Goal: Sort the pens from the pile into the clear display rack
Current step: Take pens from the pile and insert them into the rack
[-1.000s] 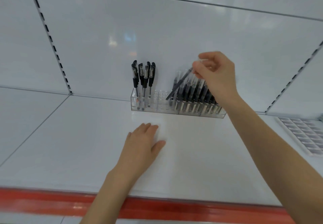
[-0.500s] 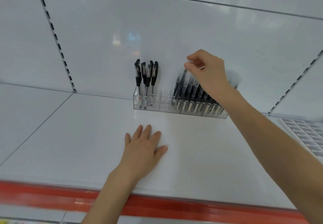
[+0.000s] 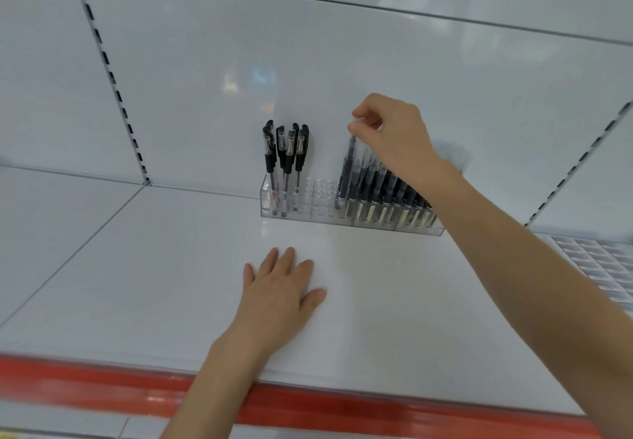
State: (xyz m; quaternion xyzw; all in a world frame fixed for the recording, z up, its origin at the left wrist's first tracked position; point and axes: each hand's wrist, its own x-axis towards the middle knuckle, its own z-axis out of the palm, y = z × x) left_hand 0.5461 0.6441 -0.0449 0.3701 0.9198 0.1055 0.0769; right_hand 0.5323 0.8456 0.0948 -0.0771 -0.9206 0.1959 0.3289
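Pinches the top end of a dark pen between thumb and forefinger of the right hand, other fingers curled. Holds it near upright, lower end down inside the clear display rack, at the left edge of a slanted row of similar pens running under the right wrist. Rests the left hand flat and relaxed, fingers straight, palm down on the white shelf, nearer than the rack and apart from it, gripping nothing. Beyond the left fingertips, at the rack's left end: a cluster of capped black pens standing upright, a stretch of open holes between them and the pinched pen. Right of the right forearm: a gridded tray. Under the left forearm: a red edge strip.
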